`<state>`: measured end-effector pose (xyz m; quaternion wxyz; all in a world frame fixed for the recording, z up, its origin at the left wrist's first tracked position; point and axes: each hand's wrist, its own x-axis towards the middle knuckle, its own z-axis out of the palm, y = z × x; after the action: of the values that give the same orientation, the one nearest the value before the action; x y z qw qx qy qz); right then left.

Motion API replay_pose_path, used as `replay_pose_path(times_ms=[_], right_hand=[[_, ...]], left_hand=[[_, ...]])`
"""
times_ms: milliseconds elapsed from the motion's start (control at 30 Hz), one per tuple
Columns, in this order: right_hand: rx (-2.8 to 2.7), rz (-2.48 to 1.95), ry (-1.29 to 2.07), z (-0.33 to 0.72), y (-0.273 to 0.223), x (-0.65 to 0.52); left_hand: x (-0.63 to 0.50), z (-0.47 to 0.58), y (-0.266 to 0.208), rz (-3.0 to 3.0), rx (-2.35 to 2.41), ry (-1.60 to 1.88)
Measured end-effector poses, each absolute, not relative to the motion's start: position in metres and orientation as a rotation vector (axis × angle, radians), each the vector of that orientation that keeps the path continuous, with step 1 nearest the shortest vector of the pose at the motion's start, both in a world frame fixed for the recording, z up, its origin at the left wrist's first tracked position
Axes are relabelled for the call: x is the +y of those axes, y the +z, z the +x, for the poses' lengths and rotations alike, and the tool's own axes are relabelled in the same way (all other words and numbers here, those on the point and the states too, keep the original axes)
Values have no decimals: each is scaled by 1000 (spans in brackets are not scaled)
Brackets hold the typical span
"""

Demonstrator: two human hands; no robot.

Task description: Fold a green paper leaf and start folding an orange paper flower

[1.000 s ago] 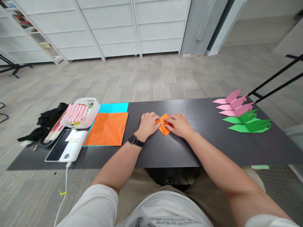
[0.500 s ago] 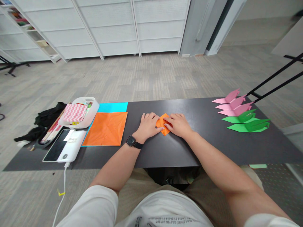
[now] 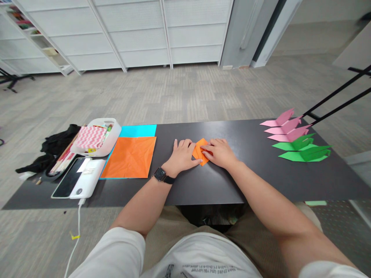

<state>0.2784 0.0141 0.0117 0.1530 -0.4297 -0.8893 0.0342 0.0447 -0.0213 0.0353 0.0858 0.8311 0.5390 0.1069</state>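
A small orange origami paper, folded to a diamond, lies flat on the dark table between my hands. My left hand rests on the tabletop at the paper's left side, fingers spread, with its thumb on the lower left edge. On the other side, my right hand has its fingers and thumb closed on the paper's right part, hiding some of the folds. A black watch is on my left wrist.
Orange paper squares lie over blue sheets to the left. Beyond them are a white basket, a phone, a white power bank with a cable, and black cloth. Pink and green folded birds stand at right.
My left thumb has shifted slightly down and right along the paper's lower edge. My right fingers have moved only slightly, and the paper stays in place.
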Motion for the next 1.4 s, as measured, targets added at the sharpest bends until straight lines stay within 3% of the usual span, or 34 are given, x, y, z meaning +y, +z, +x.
replay_pose_path(times_ms=[1400], right_hand=[[-2544, -1244, 129, 281, 6, 17]], left_hand=[[1, 41, 23, 2393, 1642, 465]])
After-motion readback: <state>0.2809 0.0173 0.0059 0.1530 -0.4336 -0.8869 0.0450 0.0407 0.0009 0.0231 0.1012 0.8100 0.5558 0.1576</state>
